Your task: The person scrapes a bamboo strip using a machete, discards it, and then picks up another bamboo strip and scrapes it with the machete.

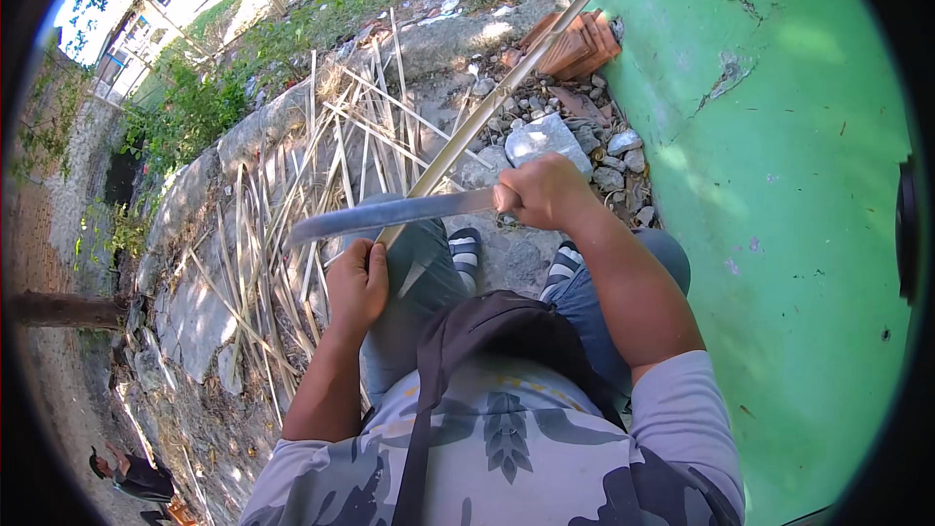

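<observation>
My right hand (550, 193) is closed round the handle of a machete (385, 216), whose long blade points left. The blade lies across a long split bamboo strip (487, 109), close above my left hand; whether it bites into the bamboo I cannot tell. My left hand (358, 284) grips the strip near its lower end, beside my left knee. From there the strip slants up and away to the right, past the top of the view. Many thin bamboo slats (268, 244) lie loosely piled on the ground to the left.
A green wall (769, 234) rises close on my right. Ahead are a pale stone block (547, 143), rubble (612, 175) and stacked orange tiles (579, 44). A low stone ledge (248, 136) and bushes (200, 102) stand left. Another person (136, 475) is at the lower left.
</observation>
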A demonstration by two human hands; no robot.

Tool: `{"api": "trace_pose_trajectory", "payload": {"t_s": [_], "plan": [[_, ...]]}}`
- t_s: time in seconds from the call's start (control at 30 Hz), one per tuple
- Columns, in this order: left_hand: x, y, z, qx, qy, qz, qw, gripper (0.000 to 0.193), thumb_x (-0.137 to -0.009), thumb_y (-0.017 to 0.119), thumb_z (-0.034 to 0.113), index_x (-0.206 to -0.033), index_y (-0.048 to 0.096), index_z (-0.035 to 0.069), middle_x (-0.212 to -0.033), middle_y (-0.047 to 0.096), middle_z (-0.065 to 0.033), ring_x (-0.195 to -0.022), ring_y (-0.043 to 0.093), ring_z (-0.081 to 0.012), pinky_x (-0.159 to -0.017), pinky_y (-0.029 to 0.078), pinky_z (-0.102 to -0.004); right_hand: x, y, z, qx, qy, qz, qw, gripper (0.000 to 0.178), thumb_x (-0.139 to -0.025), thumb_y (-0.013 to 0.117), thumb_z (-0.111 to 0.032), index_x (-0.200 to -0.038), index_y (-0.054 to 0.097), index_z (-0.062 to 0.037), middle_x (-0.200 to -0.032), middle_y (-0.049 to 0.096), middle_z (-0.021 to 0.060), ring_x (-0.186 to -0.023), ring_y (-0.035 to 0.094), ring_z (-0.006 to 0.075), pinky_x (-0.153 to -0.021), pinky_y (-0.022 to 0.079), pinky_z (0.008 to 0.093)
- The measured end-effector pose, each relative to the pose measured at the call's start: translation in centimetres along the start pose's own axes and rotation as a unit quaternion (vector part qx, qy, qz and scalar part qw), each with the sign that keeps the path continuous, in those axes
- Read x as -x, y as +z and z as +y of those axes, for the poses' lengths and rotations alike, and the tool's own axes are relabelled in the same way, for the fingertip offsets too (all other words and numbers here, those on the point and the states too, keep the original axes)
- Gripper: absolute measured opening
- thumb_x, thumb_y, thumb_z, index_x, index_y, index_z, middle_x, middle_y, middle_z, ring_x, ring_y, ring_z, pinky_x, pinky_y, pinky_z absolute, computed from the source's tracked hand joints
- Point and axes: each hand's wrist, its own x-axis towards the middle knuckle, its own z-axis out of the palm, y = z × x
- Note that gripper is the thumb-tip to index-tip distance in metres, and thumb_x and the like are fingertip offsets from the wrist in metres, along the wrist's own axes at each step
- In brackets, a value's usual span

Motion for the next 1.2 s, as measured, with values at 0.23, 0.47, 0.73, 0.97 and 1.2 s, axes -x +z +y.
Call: {"api": "trace_pose_trajectory", "payload": {"t_s": [0.23, 0.47, 0.73, 0.97, 1.2], "plan": [[0.3, -0.6, -0.7, 0.017, -0.032, -0.027, 0.999, 0.025, -0.099, 0.059, 0.023, -0.091, 0.064, 0.0, -0.072, 0.064, -0.0196, -0.065, 0.063, -0.0358, -0.062, 0.047, -0.0438, 0.0, -1.3, 4.2, -0.042, 0.123, 0.041, 0.991, 0.015, -0.075, 0.072, -0.018, -0.086, 0.066, -0.0093, -0.079, 0.069, 0.0148, -0.08, 0.069, 0.039, -0.071, 0.053, 0.049], [-0.1, -0.3, -0.5, 0.026, -0.02, -0.023, 0.999, 0.024, -0.099, 0.059, 0.022, -0.091, 0.065, 0.0, -0.071, 0.064, -0.0184, -0.062, 0.063, -0.032, -0.061, 0.048, -0.0417, 0.7, -1.7, 5.5, -0.101, 0.287, 0.146, 0.941, 0.02, -0.079, 0.069, -0.019, -0.094, 0.071, -0.0056, -0.088, 0.073, 0.0194, -0.087, 0.07, 0.0399, -0.079, 0.054, 0.0498], [0.0, -0.1, 0.4, -0.01, -0.038, -0.005, 0.999, 0.023, -0.099, 0.059, 0.022, -0.092, 0.066, 0.001, -0.073, 0.065, -0.0188, -0.064, 0.064, -0.0353, -0.062, 0.049, -0.0431, 0.2, -1.1, 1.8, -0.024, 0.08, -0.021, 0.996, 0.018, -0.077, 0.072, -0.02, -0.093, 0.068, -0.0112, -0.085, 0.071, 0.0145, -0.085, 0.069, 0.0373, -0.075, 0.054, 0.0481], [0.0, -0.5, 0.3, -0.007, -0.037, -0.009, 0.999, 0.024, -0.099, 0.059, 0.023, -0.093, 0.066, 0.002, -0.073, 0.065, -0.0192, -0.065, 0.064, -0.0358, -0.063, 0.049, -0.0434, -0.3, -1.8, 1.7, 0.045, 0.089, -0.075, 0.992, 0.015, -0.076, 0.073, -0.021, -0.086, 0.066, -0.0117, -0.083, 0.071, 0.0124, -0.084, 0.07, 0.0362, -0.072, 0.054, 0.0478], [0.0, -0.5, 0.0, 0.024, -0.027, -0.021, 0.999, 0.024, -0.099, 0.059, 0.022, -0.091, 0.065, 0.001, -0.071, 0.063, -0.0187, -0.064, 0.063, -0.0323, -0.063, 0.048, -0.0421, 0.7, -1.7, 6.3, -0.101, 0.319, 0.13, 0.933, 0.023, -0.08, 0.067, -0.02, -0.099, 0.073, -0.0079, -0.095, 0.073, 0.0208, -0.091, 0.07, 0.0401, -0.082, 0.055, 0.0483]]}}
